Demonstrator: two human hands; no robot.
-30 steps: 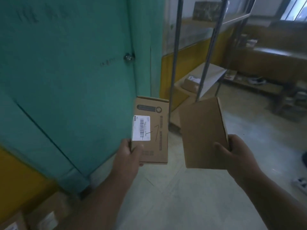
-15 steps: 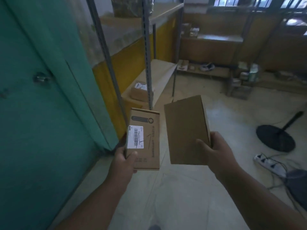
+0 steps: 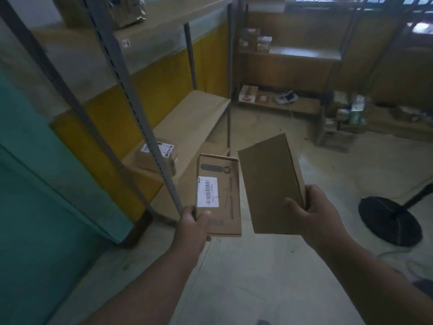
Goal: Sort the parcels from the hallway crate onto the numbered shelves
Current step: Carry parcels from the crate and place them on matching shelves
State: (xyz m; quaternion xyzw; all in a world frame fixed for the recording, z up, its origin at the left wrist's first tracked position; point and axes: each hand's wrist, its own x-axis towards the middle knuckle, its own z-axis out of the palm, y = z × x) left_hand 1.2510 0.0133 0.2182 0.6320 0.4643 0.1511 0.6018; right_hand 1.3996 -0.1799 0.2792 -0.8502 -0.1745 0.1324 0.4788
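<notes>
**Two parcels in hand beside the metal shelving**

Step in hand, by judgement: carrying parcels to the shelves, none placed yet from this pair. Left hand [image 3: 191, 227] gripping the lower left corner of a flat brown cardboard parcel with a white barcode label [image 3: 219, 194], thumb curled over its face, other fingers hidden behind. Right hand [image 3: 312, 213] gripping the lower right corner of a plain brown cardboard parcel [image 3: 270, 184], thumb pressed on the front, fingers wrapped round the edge. Both parcels held upright in the air, just beside each other, above the pale concrete floor [image 3: 257, 277] and near the front of a grey metal shelving rack with brown board shelves [image 3: 194, 120].

Next move, likely: reading the number on the labelled parcel, turning the plain one to find its label, then matching each to a shelf. A small white tag [image 3: 126, 42] on the upper shelf edge, too blurred to read.

Count: two parcels in hand; one more labelled brown cardboard box [image 3: 155, 157] lying on the low shelf; two hands. Hallway crate not in view.
</notes>
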